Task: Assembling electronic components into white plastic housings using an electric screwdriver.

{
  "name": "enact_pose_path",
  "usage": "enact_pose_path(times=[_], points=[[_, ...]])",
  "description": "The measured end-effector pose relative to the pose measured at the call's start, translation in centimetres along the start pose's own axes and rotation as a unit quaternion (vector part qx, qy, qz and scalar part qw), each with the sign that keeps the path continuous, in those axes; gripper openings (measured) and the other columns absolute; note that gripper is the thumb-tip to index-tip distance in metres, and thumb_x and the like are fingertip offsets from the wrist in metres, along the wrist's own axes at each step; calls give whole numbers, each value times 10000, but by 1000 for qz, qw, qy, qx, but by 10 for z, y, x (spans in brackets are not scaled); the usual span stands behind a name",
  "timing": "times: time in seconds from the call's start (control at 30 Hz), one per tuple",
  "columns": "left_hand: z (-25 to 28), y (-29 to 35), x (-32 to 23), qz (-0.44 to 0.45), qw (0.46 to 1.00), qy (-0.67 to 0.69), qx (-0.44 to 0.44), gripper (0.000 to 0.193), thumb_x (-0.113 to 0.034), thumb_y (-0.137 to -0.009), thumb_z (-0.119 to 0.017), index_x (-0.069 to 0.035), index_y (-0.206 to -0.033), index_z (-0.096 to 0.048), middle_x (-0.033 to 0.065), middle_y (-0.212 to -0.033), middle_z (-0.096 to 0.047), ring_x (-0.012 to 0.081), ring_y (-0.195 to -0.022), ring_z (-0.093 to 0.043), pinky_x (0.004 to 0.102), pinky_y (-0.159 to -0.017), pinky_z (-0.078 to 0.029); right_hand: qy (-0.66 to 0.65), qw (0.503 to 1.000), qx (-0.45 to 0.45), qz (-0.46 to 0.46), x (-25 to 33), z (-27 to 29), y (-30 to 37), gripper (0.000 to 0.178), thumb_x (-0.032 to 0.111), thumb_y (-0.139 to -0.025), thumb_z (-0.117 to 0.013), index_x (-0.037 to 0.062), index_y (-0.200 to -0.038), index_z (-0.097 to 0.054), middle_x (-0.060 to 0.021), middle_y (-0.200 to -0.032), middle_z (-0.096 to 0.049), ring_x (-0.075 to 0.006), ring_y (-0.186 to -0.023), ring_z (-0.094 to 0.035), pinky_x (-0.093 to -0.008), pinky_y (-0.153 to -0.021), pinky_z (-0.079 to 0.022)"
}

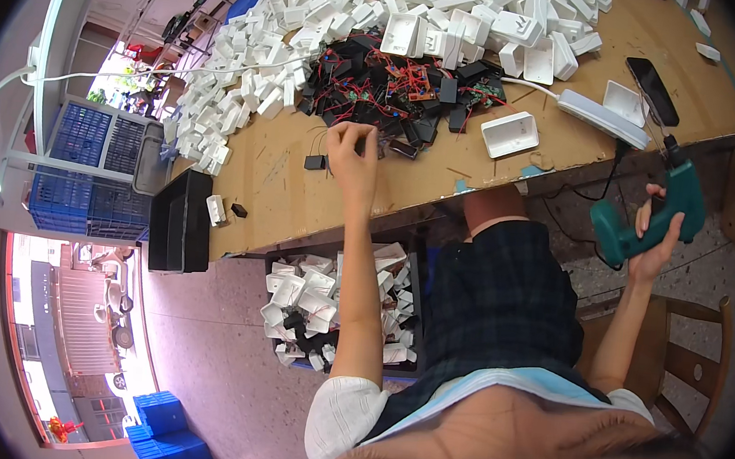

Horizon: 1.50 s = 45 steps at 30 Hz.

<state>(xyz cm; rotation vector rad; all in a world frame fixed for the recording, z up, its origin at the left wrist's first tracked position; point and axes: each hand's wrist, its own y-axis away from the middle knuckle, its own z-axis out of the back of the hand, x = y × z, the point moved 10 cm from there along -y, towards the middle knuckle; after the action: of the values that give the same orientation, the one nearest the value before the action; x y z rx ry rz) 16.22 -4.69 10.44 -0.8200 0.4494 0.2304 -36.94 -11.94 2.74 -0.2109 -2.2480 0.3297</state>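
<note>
Brown tabletop (266, 176) stretches before us, bearing a broad heap of white cases (353, 11) and, nearer us, a smaller pile of black, red-wired parts (355, 82). Our right hand (655, 253) grips a green gun-shaped tool (687, 203). Our left hand (353, 153) curls at the pile's near side; we cannot tell whether its fingers pinch anything. Beside it lies a small black box (315, 162).

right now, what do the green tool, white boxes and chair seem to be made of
Green tool: probably moulded plastic, satin, from its smooth, even colour. White boxes: likely rigid plastic, lightly shiny, with thin walls and clean edges. Chair: looks like wood, perhaps varnished, given its brown, shaped slats.
</note>
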Motion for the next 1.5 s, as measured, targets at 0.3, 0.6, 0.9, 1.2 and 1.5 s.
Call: enact_pose_path(times=[0.3, 0.6, 0.9, 1.2, 1.5], points=[[34, -21, -3, 1, 962, -271, -36, 140, -170, -1033, -568, -43, -1089, -588, 154, -1079, -629, 341, -1003, -645, 457, -720, -548, 5, 1000, 7, 2, 10, -24, 16, 490, 427, -1132, -362, -11, -1299, -503, -133, -1280, -598, -65, -644, -410, -210, -561, -359], [-20, 12, 70, 112, 978, -39, 174, 190, -201, -1051, -616, -27, -1118, -580, 94, -1071, -614, 251, -953, -671, 389, -644, -561, -8, 998, 32, -48, -18, -49, 28, 495, 425, -1133, -347, -12, -1293, -514, -140, -1239, -579, -66, -643, -428, -204, -553, -368], [-22, -2, -29, 190, 849, 459, 181, 474, 35, -995, -612, 4, -1457, -513, 129, -1374, -592, 193, -1293, -596, 296, -972, -534, 13, 998, 22, -49, -26, -51, 33, 490, 425, -1127, -362, -12, -1290, -513, -155, -1236, -586, -67, -641, -453, -211, -551, -376], [-99, 96, -71, 282, 787, 507, 210, 476, 20, -1018, -564, 3, -1480, -453, 171, -1339, -584, 228, -1132, -669, 368, -951, -572, 18, 996, 47, -77, -37, -56, 35, 505, 440, -1124, -351, -20, -1275, -493, -138, -1236, -599, -71, -624, -460, -223, -555, -368], [-39, 54, -127, -154, 967, -35, 202, 298, -56, -860, -749, -142, -1145, -728, 90, -1142, -663, 257, -928, -639, 382, -766, -550, 31, 996, 26, -81, -40, -36, 38, 507, 453, -1122, -362, -11, -1281, -492, -138, -1223, -603, -74, -614, -460, -222, -550, -369]])
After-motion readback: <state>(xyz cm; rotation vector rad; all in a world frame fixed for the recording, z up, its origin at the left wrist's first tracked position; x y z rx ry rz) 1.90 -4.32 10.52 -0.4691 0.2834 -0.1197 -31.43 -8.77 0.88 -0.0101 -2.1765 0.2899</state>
